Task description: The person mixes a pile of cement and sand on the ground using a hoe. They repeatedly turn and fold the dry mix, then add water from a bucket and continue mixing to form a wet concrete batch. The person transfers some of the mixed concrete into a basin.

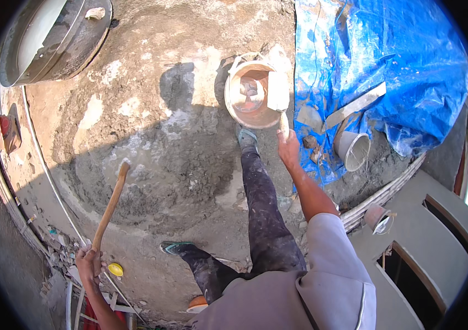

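Observation:
My left hand (91,262) grips the end of a wooden tool handle (111,206). The handle's far end reaches a wet patch in grey mortar (168,177) spread on the ground; any tool head there is hidden. My right hand (288,146) is closed on the short handle of a flat, pale-bladed tool (278,91), possibly a trowel or scoop. Its blade lies over the right rim of a round bucket (234,97), which looks wet inside and holds a little water or something shiny at the bottom. The bucket stands just beyond my forward foot.
A large metal drum (73,45) lies at top left. At right, a blue tarpaulin (419,82) carries a wooden board (355,105), with a small grey bucket (351,150) tipped beside it. A long thin pole (48,169) runs along the left. A yellow bowl (115,269) sits near my left hand.

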Action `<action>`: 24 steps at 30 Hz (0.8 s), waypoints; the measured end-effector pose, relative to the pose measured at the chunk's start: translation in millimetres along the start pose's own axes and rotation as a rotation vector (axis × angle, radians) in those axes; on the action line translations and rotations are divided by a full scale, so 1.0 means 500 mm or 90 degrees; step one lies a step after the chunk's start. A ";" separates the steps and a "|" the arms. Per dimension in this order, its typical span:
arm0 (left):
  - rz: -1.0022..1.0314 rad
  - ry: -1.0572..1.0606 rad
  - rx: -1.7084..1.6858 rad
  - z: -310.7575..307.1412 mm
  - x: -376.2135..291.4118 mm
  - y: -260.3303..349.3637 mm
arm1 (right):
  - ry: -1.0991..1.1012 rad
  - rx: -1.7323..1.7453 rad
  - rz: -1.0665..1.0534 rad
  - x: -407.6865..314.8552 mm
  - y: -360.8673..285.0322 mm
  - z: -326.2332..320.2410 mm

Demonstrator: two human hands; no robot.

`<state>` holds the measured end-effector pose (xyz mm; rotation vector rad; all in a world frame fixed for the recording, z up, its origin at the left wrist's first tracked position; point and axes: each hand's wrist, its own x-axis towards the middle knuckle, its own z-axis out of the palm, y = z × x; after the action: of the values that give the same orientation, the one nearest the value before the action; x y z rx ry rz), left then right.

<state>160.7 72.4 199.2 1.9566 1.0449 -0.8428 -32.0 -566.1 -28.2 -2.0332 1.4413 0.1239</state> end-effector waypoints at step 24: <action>-0.075 0.075 0.188 -0.008 -0.021 0.019 | -0.264 0.165 0.134 0.637 0.105 0.110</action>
<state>165.1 68.0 212.3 2.2308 1.1678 -1.0040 63.5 -806.8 -229.0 -1.5349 1.3224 0.3997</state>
